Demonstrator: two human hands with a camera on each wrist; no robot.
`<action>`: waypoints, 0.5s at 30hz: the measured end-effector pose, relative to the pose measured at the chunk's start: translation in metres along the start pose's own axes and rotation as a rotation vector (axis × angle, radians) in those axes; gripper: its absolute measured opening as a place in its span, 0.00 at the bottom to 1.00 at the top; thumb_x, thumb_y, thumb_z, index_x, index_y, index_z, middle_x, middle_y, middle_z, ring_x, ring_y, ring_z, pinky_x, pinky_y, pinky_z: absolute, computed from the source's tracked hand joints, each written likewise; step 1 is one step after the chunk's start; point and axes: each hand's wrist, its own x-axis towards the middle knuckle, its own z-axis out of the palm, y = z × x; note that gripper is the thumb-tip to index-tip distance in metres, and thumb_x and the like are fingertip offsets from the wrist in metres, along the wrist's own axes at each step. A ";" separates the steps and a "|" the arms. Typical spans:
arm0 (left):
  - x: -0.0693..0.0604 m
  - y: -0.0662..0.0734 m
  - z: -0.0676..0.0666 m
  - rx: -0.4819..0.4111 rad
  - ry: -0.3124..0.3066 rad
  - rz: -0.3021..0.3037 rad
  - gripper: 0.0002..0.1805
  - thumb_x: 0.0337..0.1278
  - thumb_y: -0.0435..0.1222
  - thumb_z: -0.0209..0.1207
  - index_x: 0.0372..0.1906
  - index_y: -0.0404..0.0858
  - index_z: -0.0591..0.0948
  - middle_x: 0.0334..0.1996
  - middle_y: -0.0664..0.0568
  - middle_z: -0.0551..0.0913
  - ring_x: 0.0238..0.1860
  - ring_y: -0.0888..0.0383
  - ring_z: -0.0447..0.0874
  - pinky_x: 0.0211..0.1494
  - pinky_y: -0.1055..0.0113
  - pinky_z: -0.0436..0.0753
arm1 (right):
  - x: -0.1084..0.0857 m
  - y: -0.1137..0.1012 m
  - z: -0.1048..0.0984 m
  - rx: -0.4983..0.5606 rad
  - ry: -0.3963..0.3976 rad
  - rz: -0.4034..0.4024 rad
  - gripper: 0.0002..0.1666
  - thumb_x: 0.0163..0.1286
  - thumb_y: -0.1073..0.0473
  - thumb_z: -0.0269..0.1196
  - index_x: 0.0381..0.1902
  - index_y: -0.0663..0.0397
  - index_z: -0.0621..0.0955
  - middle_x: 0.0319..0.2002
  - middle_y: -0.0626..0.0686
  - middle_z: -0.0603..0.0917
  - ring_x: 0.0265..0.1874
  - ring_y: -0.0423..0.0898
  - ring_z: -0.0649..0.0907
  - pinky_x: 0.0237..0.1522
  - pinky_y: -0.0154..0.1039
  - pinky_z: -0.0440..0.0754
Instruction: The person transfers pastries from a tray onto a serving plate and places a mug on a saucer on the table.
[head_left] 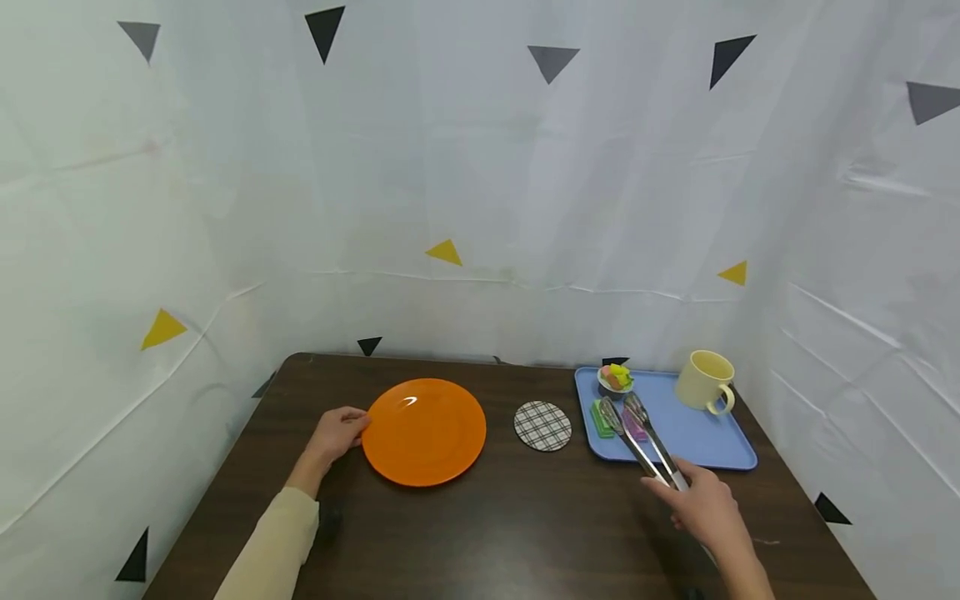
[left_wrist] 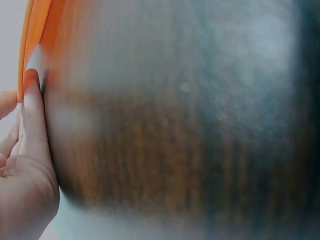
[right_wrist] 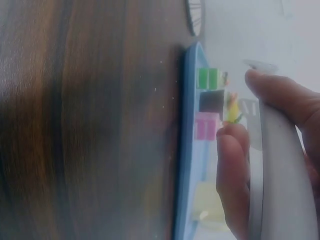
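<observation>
Tongs (head_left: 657, 444), silver metal, slant over the left end of a blue tray (head_left: 693, 442), their 2 arms apart in a narrow V. The right hand (head_left: 703, 502) curls its fingers and thumb round the handle. The tips hang near a green piece (head_left: 598, 419) and a purple piece (head_left: 632, 427); whether they touch either is unclear. To work cleanly here, I would pick just 1 piece, centre both tips about it, and squeeze gently and evenly, clear of the bowl (head_left: 611, 391) just behind; a crooked pinch might flip a piece or nudge its neighbour. At the other side, the left hand (head_left: 339, 433) pinches the left rim of the plate (head_left: 424, 432), thumb above and a finger below; a light, level hold should steady it. Glossy, round and bright orange, the plate shows no food on it.
</observation>
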 end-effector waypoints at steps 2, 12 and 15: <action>0.001 0.000 0.000 -0.009 -0.004 0.002 0.23 0.84 0.41 0.56 0.69 0.28 0.78 0.67 0.32 0.81 0.61 0.43 0.86 0.60 0.59 0.91 | 0.000 0.000 0.001 -0.010 0.003 -0.007 0.60 0.68 0.30 0.71 0.80 0.67 0.67 0.35 0.58 0.84 0.22 0.44 0.85 0.25 0.41 0.84; 0.005 -0.002 0.003 -0.023 0.006 -0.025 0.22 0.84 0.41 0.57 0.68 0.30 0.79 0.66 0.33 0.81 0.61 0.45 0.86 0.62 0.59 0.90 | 0.006 0.000 0.009 -0.041 -0.024 0.012 0.57 0.71 0.35 0.71 0.80 0.69 0.66 0.33 0.59 0.83 0.21 0.44 0.85 0.25 0.40 0.82; 0.006 -0.004 0.003 -0.020 0.017 -0.027 0.22 0.84 0.41 0.57 0.68 0.30 0.80 0.66 0.34 0.82 0.59 0.46 0.86 0.61 0.59 0.90 | 0.008 0.001 0.014 -0.043 -0.028 0.023 0.54 0.71 0.37 0.72 0.79 0.68 0.68 0.31 0.58 0.83 0.21 0.44 0.85 0.25 0.40 0.82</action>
